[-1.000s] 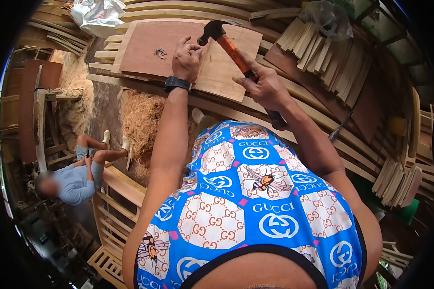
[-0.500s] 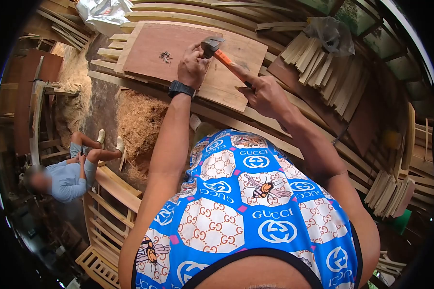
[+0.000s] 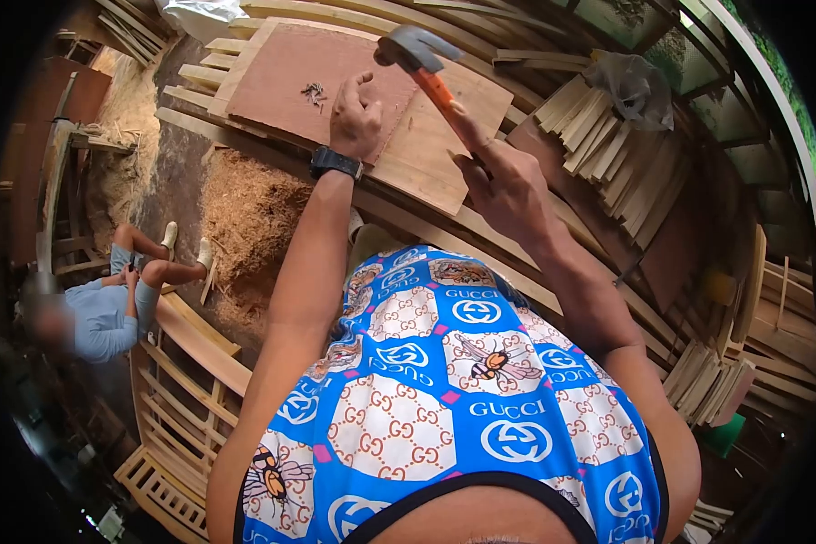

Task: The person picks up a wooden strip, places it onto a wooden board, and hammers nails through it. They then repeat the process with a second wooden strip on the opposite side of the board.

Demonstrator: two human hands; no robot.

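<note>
My right hand (image 3: 506,181) grips a claw hammer (image 3: 437,89) by its orange and black handle. The dark steel head hangs above the boards, apart from my left hand. My left hand (image 3: 356,120), with a black watch (image 3: 335,164) at the wrist, rests on a reddish plywood panel (image 3: 286,72) near its right edge. Its fingers are curled; what they pinch, if anything, I cannot make out. Just left of it lies a small pile of nails (image 3: 314,93). A paler wooden board (image 3: 435,168) adjoins the panel on the right.
Long slats (image 3: 236,136) run beneath the boards. Stacked wood strips (image 3: 598,136) with a clear plastic bag (image 3: 633,89) lie to the right. Sawdust (image 3: 245,213) is heaped at lower left. Beyond it, a person in light blue (image 3: 109,313) sits near a slatted wooden frame (image 3: 186,390).
The hammer has risen off the spot by my left fingers and is now closer to the camera. My left hand stays on the panel, its fingers now uncovered. The view has shifted slightly.
</note>
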